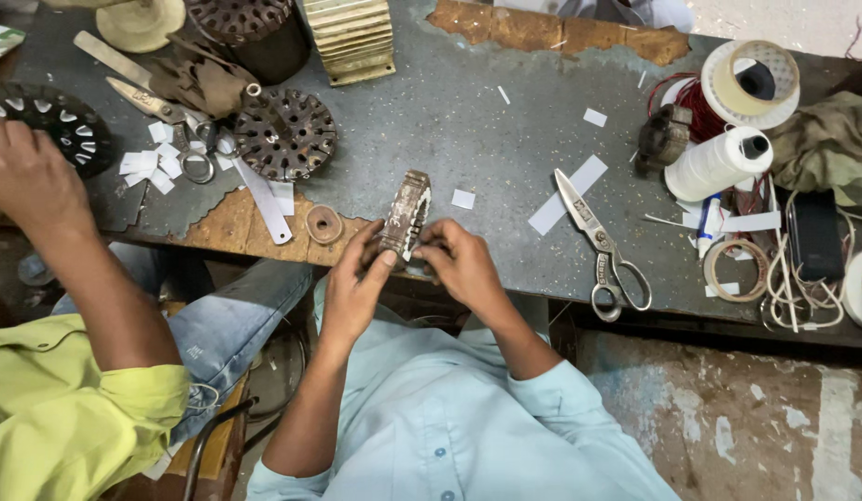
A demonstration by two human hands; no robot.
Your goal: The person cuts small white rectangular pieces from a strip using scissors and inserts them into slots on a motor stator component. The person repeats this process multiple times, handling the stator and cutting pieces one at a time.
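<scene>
Both hands (408, 269) gripping slotted metal core (405, 211), edge-on, white strips inside

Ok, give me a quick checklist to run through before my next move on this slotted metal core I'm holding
1. Left hand grips slotted metal core: ok.
2. Right hand at the core's lower end: ok.
3. White paper strip seated in a slot: cannot tell.
4. Scissors lying on the workbench, apart from both hands: ok.
5. Co-worker's hand away from the core: ok.
6. Cut paper piece lying close by: ok.
</scene>
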